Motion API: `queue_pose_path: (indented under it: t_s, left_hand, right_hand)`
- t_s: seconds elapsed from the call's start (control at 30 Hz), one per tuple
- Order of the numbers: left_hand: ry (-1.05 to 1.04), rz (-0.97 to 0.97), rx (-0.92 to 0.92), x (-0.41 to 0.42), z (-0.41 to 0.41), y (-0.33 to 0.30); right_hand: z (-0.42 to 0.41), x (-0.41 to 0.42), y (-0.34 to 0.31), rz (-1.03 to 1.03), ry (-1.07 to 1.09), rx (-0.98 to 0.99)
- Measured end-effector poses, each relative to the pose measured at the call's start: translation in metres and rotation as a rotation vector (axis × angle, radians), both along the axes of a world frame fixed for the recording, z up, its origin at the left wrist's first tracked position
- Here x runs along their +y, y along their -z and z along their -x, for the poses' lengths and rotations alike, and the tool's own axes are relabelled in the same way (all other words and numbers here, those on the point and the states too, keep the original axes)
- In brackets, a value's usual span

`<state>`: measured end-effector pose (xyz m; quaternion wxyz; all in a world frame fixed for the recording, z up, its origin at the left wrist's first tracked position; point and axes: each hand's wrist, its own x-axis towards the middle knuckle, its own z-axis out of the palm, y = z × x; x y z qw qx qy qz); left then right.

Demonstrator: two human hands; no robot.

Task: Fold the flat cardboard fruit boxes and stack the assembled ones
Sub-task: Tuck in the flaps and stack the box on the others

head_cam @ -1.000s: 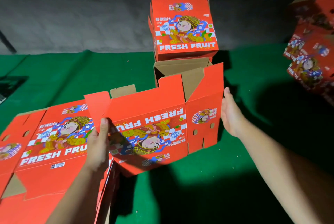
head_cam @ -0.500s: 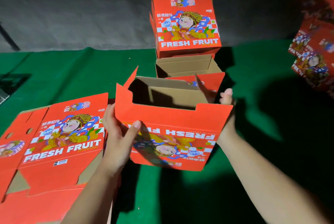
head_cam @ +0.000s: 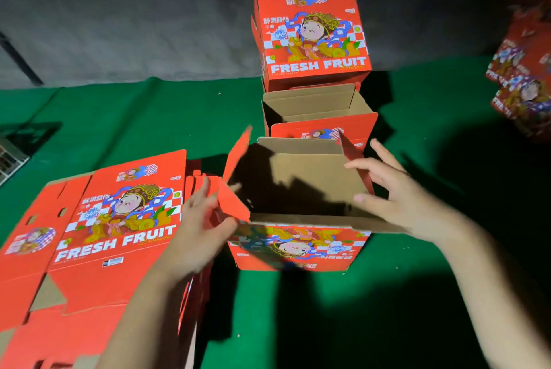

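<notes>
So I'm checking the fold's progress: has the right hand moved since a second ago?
Yes. The right hand has moved from the outer side panel up over the open box, toward the stacked boxes.

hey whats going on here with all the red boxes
A person is putting together a red cardboard fruit box on a green-covered table. The box stands opened up, print upside down. The left hand is at its left flap; the right hand reaches over the right side, fingers spread. A pile of flat boxes lies to the left. Behind it sits another open box and a closed one beyond.
</notes>
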<state>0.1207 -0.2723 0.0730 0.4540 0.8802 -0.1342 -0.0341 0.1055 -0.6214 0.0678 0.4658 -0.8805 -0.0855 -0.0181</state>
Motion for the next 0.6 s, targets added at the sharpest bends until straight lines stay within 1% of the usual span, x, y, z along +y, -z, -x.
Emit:
queue_pose_path:
  t_s: [0.03, 0.07, 0.1, 0.17, 0.2, 0.23, 0.27, 0.3, 0.33, 0.37, 0.4, 0.43, 0.47, 0.57, 0.6]
  left_hand:
    - [0.038, 0.069, 0.088, 0.002, -0.002, -0.002]
    - [0.071, 0.090, 0.155, 0.004, -0.005, -0.001]
    - [0.088, 0.088, 0.185, 0.005, -0.007, 0.001]
    - [-0.026, 0.156, 0.139, 0.004, -0.008, 0.008]
    - [-0.104, 0.215, 0.132, 0.002, -0.008, 0.010]
    - [-0.188, 0.276, 0.116, -0.001, -0.010, 0.012]
    - [-0.272, 0.311, 0.085, -0.005, -0.011, 0.013]
    - [-0.344, 0.262, 0.017, -0.009, -0.015, 0.016]
    - [-0.387, 0.163, -0.062, -0.011, -0.018, 0.019]
    - [-0.402, 0.027, -0.120, -0.012, -0.021, 0.020]
    - [-0.411, -0.092, -0.153, -0.012, -0.025, 0.023]
    - [-0.419, -0.161, -0.168, -0.013, -0.028, 0.023]
    - [-0.420, -0.200, -0.181, -0.013, -0.031, 0.023]
    - [-0.404, -0.220, -0.188, -0.013, -0.035, 0.020]
    - [-0.393, -0.218, -0.195, -0.013, -0.036, 0.019]
  right_hand:
    - [0.001, 0.003, -0.001, -0.060, 0.041, -0.042]
    - [0.002, 0.007, 0.001, -0.159, 0.099, -0.060]
    - [0.004, 0.008, 0.002, -0.211, 0.151, -0.050]
    - [0.004, 0.010, 0.004, -0.220, 0.288, -0.020]
    - [0.004, 0.009, 0.007, -0.229, 0.354, 0.023]
    - [0.007, 0.010, 0.007, -0.270, 0.404, 0.124]
    - [0.011, 0.012, 0.004, -0.303, 0.404, 0.258]
    - [0.014, 0.014, 0.002, -0.370, 0.398, 0.349]
    - [0.014, 0.012, 0.006, -0.415, 0.402, 0.362]
    - [0.015, 0.016, 0.009, -0.431, 0.406, 0.325]
    - [0.014, 0.023, 0.011, -0.383, 0.411, 0.263]
    - [0.012, 0.029, 0.012, -0.305, 0.429, 0.188]
    - [0.010, 0.033, 0.016, -0.182, 0.470, 0.116]
    - [0.006, 0.046, 0.016, 0.225, 0.669, -0.006]
    - [0.007, 0.052, 0.010, 0.405, 0.720, -0.115]
